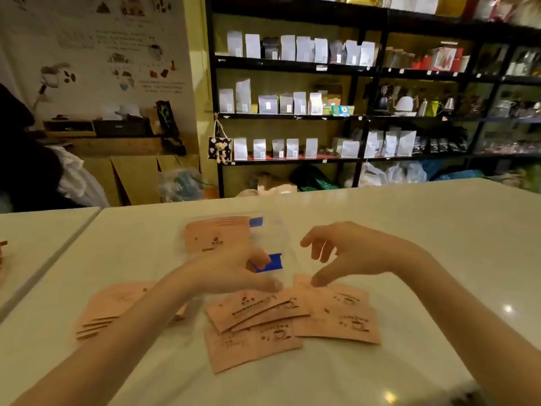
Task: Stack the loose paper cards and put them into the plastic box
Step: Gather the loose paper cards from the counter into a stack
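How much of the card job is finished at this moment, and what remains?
Done: one batch of pink paper cards already sits inside the clear plastic box with blue clips. In hand: nothing gripped; the left hand and right hand reach over the scattered pink cards. Left: those, plus a fanned pile under the left forearm.

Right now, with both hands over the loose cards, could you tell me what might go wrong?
1. The loose cards lie fanned and overlapping, so gathering them may leave a skewed stack.
2. The second pile sits partly under the left forearm, so it may get scattered.
3. The plastic box already holds cards, so a crooked stack could catch.
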{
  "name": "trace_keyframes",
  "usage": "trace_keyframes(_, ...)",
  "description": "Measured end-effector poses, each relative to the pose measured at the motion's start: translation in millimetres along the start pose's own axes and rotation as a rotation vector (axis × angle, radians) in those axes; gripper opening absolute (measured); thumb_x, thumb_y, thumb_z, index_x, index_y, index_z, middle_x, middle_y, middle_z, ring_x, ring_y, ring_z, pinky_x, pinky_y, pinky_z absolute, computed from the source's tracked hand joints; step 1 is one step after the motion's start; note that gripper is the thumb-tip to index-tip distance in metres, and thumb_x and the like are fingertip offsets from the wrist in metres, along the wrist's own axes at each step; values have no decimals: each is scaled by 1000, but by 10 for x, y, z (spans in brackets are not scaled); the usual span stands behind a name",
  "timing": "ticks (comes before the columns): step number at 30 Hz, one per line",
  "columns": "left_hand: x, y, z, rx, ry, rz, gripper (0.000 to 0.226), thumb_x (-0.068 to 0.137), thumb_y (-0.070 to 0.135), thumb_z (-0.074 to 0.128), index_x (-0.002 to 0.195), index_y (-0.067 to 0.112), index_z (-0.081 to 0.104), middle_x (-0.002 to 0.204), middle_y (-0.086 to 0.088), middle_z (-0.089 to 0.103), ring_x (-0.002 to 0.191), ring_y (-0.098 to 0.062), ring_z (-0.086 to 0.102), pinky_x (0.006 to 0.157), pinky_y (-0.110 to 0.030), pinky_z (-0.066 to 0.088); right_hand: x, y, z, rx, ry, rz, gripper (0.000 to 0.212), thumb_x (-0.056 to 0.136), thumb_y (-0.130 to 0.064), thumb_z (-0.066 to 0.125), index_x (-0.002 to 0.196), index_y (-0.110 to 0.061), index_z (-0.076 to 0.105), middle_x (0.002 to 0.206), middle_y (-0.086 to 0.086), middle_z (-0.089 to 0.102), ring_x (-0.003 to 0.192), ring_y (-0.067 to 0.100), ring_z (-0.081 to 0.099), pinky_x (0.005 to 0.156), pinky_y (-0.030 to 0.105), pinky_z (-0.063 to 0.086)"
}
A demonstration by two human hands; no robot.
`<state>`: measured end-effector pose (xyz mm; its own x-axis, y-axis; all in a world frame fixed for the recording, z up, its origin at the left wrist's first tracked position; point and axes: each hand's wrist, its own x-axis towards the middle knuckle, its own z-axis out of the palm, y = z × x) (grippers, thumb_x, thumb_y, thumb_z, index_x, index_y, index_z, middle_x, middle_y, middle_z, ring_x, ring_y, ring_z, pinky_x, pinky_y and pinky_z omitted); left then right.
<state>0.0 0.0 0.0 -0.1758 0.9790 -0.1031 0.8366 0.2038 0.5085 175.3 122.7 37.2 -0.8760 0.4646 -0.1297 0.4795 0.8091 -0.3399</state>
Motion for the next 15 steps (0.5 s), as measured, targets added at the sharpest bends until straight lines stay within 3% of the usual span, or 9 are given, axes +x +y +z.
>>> trace_keyframes(3,8,-33,125,128,-63,-25,62,69,60,57,120,27,49,119,10,54,100,-5,50,76,-18,41,-33,77,171,-45,-83,34,66,64,-41,74,121,-25,45,112,-7,56,99,11,54,81,25,46)
trace_keyframes(8,33,-141,268,257,-83,-126,59,70,54,61,123,32,46,129,6,47,113,-12,44,94,-29,40,45,175,480,23,-55,16,74,63,-45,73,127,-26,42,123,-6,50,107,11,47,85,24,39)
trace_keyframes(15,-65,-194,295,230,-80,-183,55,71,50,63,121,36,46,122,7,49,102,-8,44,82,-22,41,211,189,707,28,-38,-14,84,60,-55,70,131,-23,38,125,-1,47,110,13,42,87,26,37)
